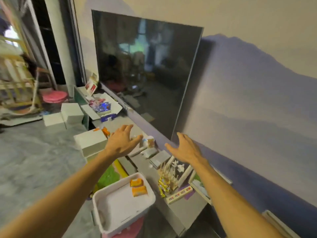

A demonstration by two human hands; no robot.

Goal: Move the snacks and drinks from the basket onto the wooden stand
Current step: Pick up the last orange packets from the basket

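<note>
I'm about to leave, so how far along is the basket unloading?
Some orange packets and a small pale cup already sit on the long grey stand. Left hand and right hand are open, holding nothing. Two orange snack packets remain in the white plastic basket.

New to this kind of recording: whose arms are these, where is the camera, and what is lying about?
No machine here: a person wears a wide-angle camera on the head, so the picture looks forward and down along their own arms. The left hand and right hand are open, holding nothing, reaching toward the long stand below the television. The white basket in front holds two orange snack packets. On the stand lie a small, blurred drink container, gold packets and picture frames.
</note>
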